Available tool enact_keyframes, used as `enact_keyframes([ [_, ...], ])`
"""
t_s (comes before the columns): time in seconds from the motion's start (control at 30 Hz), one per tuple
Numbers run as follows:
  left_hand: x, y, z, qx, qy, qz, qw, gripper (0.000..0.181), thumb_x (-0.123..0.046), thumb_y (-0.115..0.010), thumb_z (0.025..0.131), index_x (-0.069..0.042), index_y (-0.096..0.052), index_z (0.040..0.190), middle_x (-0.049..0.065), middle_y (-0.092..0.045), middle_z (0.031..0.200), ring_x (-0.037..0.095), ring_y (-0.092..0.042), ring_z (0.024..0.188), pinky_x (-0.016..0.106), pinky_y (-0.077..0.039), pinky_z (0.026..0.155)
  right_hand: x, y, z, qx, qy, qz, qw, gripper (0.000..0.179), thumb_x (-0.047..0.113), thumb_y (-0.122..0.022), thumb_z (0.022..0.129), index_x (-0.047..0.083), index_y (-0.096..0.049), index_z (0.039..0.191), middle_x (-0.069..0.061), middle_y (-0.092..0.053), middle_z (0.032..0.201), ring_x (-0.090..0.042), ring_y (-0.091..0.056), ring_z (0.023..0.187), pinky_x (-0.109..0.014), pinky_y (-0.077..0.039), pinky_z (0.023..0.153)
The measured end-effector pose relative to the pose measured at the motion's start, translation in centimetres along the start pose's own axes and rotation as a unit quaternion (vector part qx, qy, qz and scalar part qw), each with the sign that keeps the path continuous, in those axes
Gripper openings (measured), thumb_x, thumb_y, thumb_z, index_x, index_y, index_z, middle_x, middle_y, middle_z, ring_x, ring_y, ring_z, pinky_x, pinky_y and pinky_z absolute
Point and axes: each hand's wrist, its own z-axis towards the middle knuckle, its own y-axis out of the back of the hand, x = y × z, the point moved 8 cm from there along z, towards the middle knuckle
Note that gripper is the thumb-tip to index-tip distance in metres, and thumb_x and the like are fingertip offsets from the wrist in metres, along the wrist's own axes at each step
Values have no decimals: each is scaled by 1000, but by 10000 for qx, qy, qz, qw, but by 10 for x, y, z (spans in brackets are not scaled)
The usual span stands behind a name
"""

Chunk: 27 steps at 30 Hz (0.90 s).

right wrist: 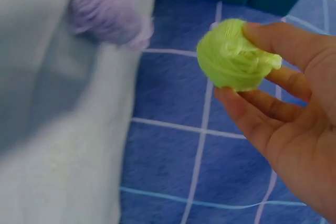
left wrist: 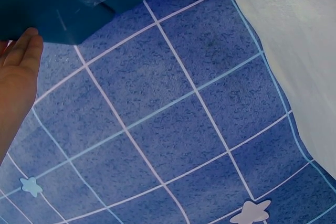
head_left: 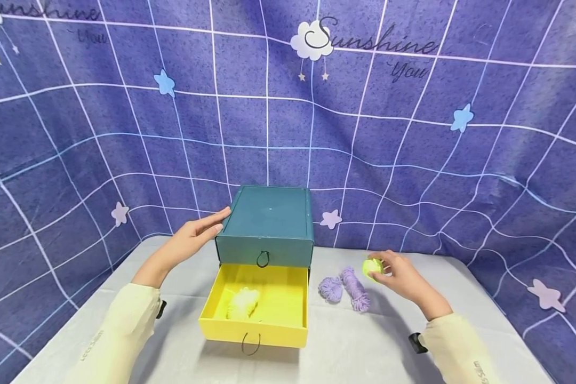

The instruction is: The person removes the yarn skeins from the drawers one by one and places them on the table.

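Note:
My right hand [head_left: 400, 273] pinches a lime-green ball of yarn [right wrist: 233, 56] between thumb and fingers, right of two purple yarn bundles. One purple bundle [head_left: 330, 289] is round; the other, a long skein [head_left: 355, 289], lies beside it. With fingers extended, my left hand [head_left: 195, 233] touches the left side of a teal drawer box [head_left: 271, 213]. The box's lower yellow drawer [head_left: 254, 333] is pulled out, and a pale yellow yarn bundle [head_left: 242, 304] lies in its left part. The teal upper drawer [head_left: 240, 250] is closed.
A pale cloth covers the table [head_left: 365, 346]. Behind it hangs a blue-purple curtain [head_left: 288, 122] with a line grid, stars and clouds. Black loop pulls hang on both drawer fronts, the lower loop [head_left: 251, 345] jutting towards me.

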Motion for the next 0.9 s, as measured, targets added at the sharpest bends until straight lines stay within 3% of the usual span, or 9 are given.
enact_keyframes([
  [0.27,0,-1,-1,43,80,-112,9999,51,-35,-46,103,-22,-35,151,-6,-25,157,22,-22,144,52,-26,112,-34,-18,-3,151,-657,-300,9973,32,3,-76,77,-9,-65,105,-16,-65,92,-19,-59,72,-36,-54,64],
  [0.63,0,-1,-1,31,115,-116,9999,51,-36,-46,103,-23,-35,151,-8,-25,156,21,-23,143,52,-26,112,-54,-40,-11,550,-1154,-697,9893,34,7,-79,74,-9,-65,101,-16,-65,86,-31,-61,80,-50,-52,73],
  [0.9,1,-1,-1,17,86,-108,9999,51,-34,-45,103,-20,-35,151,-4,-25,157,25,-23,144,52,-26,112,-60,-45,-12,619,-1297,-843,9860,36,9,-78,75,-11,-63,102,-17,-65,85,-35,-61,84,-52,-50,77],
])
